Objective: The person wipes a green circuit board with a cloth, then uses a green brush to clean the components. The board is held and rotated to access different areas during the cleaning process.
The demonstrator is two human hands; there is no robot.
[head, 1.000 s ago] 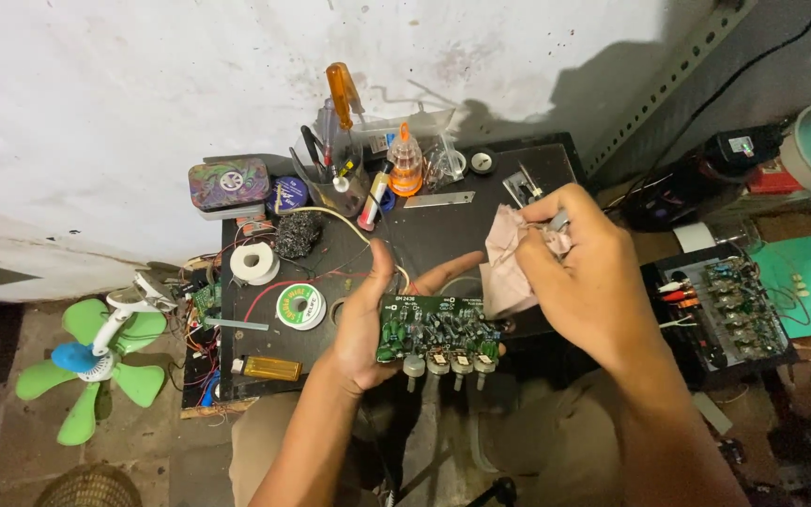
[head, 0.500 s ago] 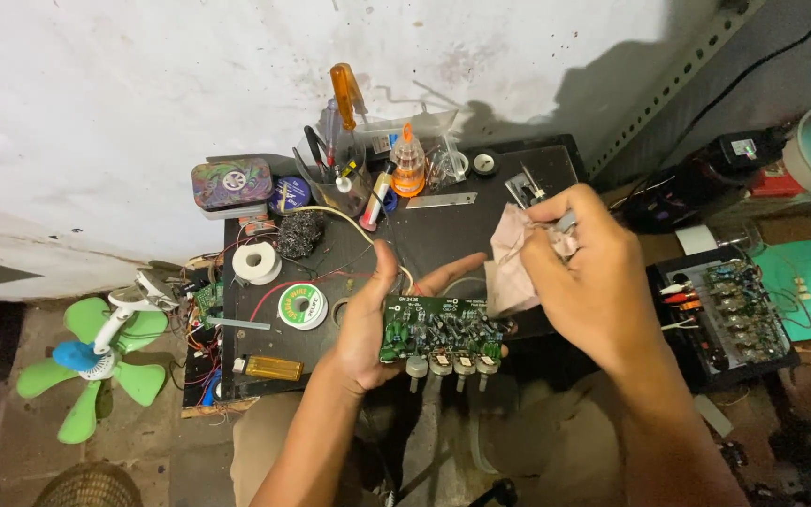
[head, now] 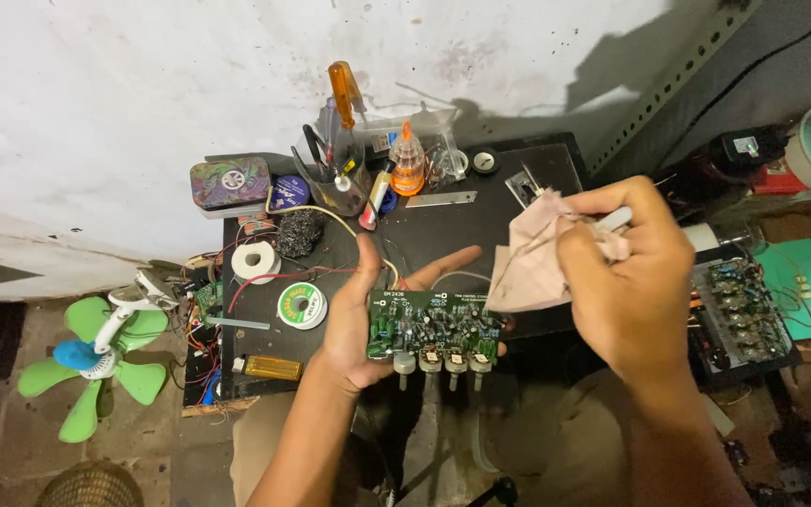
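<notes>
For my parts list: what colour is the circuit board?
Green circuit board, with black parts, clearest in the head view.

A flat tin with a swirled green and purple lid lies at the bench's back left corner. Beside it leans a small round blue label. A solder spool with a green and white round label lies near the front left. An orange dropper bottle stands at the back

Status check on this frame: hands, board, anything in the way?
Left hand holds green circuit board, knobs toward the person. Right hand grips pinkish cloth and a slim tool, above the board. Nothing between them.
</notes>
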